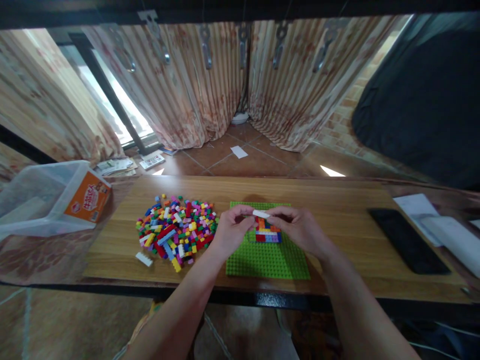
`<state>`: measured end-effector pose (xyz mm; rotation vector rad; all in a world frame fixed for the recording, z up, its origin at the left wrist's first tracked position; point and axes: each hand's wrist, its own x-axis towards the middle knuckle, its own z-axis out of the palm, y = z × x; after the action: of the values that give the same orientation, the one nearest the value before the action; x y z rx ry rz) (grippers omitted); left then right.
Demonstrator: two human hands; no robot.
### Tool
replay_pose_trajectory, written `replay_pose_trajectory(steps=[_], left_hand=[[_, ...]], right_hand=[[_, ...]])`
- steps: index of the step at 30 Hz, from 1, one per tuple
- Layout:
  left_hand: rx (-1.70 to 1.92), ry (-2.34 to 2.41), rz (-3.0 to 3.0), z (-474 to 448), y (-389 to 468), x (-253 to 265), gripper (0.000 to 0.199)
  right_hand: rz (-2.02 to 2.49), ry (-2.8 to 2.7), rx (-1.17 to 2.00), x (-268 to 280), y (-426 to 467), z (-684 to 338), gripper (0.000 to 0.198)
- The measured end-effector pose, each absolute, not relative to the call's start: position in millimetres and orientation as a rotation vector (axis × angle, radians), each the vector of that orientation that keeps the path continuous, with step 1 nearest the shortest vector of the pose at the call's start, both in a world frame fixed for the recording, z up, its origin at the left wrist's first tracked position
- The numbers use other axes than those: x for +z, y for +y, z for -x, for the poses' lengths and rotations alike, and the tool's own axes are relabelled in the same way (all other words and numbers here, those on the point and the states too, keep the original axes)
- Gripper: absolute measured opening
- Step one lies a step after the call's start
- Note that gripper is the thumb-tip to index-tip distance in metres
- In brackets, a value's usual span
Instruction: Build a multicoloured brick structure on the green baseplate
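A white toy building brick [261,214] is pinched between my two hands, above the far part of a green studded baseplate [266,262]. My left hand [234,227] grips its left end, with thumb and forefinger closed. At the other end, my right hand [296,227] holds it the same way. Just below the white brick, a small block of joined red, blue, yellow and orange bricks [268,237] sits on the baseplate, its far side partly hidden by my fingers. Left of the baseplate lies a heap of loose coloured bricks [176,230].
A lone white brick [144,259] lies by the heap's near left edge. Beyond the wooden board's left end stands a clear plastic bin [37,200] with an orange label. A black flat object [408,241] and white papers [418,215] lie at the right.
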<state>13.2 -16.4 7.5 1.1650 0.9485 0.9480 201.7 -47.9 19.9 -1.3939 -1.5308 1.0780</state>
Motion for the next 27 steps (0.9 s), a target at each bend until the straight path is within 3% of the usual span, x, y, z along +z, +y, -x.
replay_pose_trajectory(steps=[12, 27], left_hand=[[0.821, 1.312, -1.764, -8.1, -12.8, 3.8, 0.017], [0.769, 1.3, -1.893, -7.2, -14.0, 4.8, 0.021]], right_hand=[[1.557, -1.536, 0.991, 13.0, -48.0, -236.4, 0.022], [1.583, -1.621, 0.927, -2.1, -43.5, -233.3, 0.021]])
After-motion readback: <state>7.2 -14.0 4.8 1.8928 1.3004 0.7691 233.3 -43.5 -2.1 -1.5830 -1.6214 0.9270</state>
